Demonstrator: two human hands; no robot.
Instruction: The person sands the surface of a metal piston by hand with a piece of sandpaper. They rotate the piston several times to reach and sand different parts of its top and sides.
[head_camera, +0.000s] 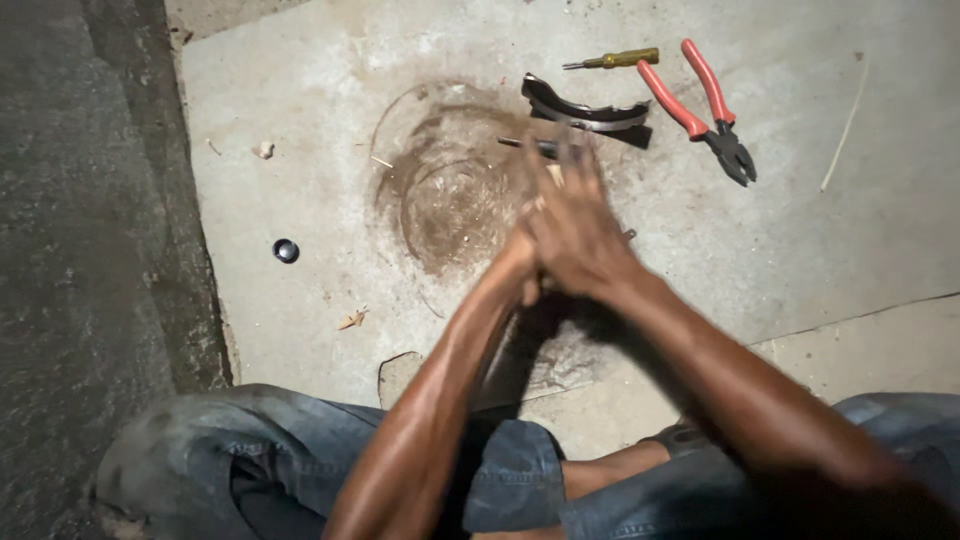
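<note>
Two hands pressed together over concrete floor, tools nearby.
R hand (575, 235) laid over L hand (525, 262), fingers blurred; grip can't be told. Just beyond: 1 curved metal brake shoe (585, 112), 1 red-handled pliers (700, 105), 1 yellow screwdriver (615, 60).

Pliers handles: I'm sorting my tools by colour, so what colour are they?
Red-orange grips on the pliers, with dark metal jaws; the head view shows them clearly.

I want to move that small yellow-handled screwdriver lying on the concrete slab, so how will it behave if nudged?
The small yellow-handled screwdriver looks round-handled, so it would probably roll on the flat concrete slab. It seems rigid and likely light. It lies just clear of the red-handled pliers, which might stop it.
</note>
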